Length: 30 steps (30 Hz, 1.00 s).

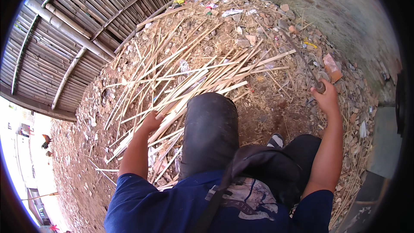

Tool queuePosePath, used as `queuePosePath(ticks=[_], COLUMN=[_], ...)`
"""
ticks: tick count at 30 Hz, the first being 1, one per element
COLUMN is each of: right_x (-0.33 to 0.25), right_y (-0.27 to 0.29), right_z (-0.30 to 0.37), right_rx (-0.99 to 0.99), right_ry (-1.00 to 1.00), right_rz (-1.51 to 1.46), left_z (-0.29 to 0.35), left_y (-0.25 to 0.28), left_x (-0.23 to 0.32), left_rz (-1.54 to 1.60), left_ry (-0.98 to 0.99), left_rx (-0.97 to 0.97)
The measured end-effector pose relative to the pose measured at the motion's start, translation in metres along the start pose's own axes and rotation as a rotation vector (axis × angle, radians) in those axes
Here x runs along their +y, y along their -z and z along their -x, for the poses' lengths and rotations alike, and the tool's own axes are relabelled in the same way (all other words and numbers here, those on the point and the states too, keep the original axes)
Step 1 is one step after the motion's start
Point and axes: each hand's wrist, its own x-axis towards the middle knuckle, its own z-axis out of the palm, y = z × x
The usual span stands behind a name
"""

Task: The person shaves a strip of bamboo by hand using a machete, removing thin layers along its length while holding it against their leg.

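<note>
My right hand (326, 97) is closed round the handle of a machete (303, 57), whose long dark blade points up and to the left over the rubble. On the left, my left hand (151, 121) is closed at the near side of a heap of split bamboo strips (207, 74) and appears to grip a strip; its fingers are partly hidden. The pale strips lie crisscross on the ground in front of me, several running under or beside my raised knee (211, 121).
A bamboo slat wall (82, 30) stands at the left. A brick wall (340, 8) curves along the right. Stones and litter cover the dirt, with a broken brick (332, 67) near the machete. A chicken (46, 141) stands at the far left.
</note>
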Motion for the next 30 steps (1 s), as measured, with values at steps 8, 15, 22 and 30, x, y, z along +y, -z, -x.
queuePosePath(ticks=[8, 15, 22, 30], right_x=[0.051, 0.055, 0.05, 0.023], right_y=[-0.006, -0.012, -0.02, -0.031], right_z=[-0.017, -0.016, -0.018, -0.011], right_rx=[0.157, 0.131, 0.129, 0.084], right_ry=[-0.142, -0.325, -0.346, -0.412], right_rz=[-0.091, -0.297, -0.325, -0.229], left_z=[-0.041, -0.054, -0.115, -0.129], left_y=[-0.138, -0.133, -0.135, -0.162], left_x=[-0.037, 0.025, 0.045, 0.053], left_rz=[-0.095, -0.172, -0.118, -0.289], left_ry=[0.01, 0.046, -0.011, 0.086], left_rx=[-0.25, -0.071, -0.193, -0.253])
